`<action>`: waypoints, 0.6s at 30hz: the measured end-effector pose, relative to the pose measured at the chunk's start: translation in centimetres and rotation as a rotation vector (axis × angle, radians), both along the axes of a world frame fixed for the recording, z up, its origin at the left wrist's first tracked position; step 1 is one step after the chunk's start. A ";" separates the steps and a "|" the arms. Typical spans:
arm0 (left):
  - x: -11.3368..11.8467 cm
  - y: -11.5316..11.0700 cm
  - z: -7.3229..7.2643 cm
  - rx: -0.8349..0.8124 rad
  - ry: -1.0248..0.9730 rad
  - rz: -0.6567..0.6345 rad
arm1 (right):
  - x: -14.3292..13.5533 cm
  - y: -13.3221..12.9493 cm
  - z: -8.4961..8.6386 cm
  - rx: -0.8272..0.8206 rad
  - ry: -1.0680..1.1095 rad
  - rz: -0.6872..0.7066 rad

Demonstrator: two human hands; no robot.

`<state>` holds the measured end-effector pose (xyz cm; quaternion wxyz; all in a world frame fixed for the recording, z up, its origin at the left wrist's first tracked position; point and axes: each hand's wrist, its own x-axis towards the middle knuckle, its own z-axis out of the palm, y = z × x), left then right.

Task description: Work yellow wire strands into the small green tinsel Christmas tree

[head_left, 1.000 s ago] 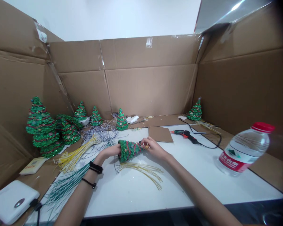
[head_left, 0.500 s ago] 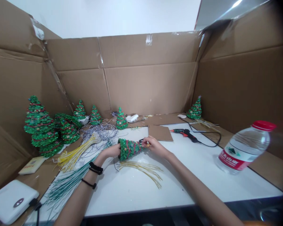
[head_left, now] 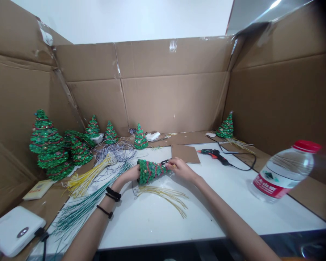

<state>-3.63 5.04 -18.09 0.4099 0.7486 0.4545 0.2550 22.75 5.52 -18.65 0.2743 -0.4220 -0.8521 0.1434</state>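
Observation:
A small green tinsel tree (head_left: 151,171) with a red garland lies on its side in the air over the white board, its tip toward the right. My left hand (head_left: 130,174) is at its open base, with the fingers inside and hidden. At the tip, my right hand (head_left: 178,168) pinches something small and yellowish, and a dark narrow tool (head_left: 165,161) shows beside the fingertips. Below the tree, pale yellow strands (head_left: 167,195) are spread on the board.
Green strands (head_left: 81,212), a yellow bundle (head_left: 84,179) and tangled wire (head_left: 114,152) lie left. Several trees stand behind. At right are a glue gun (head_left: 216,156) with its cord and a water bottle (head_left: 285,172). A cardboard piece (head_left: 185,154) lies behind my right hand.
My right hand has shifted slightly right, and more of the dark tool shows. The tree and my left hand have moved very little.

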 end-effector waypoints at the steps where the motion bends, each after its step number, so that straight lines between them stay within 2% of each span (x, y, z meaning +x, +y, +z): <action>1: 0.0 0.0 0.1 0.003 0.025 -0.007 | -0.3 -0.1 0.0 -0.003 0.005 0.004; 10: 0.1 -0.4 0.5 0.006 0.055 -0.005 | -1.0 -0.9 0.3 0.017 0.056 -0.022; 18: 0.9 -1.0 0.4 -0.149 -0.086 0.028 | -0.9 -1.2 0.7 0.180 -0.040 0.162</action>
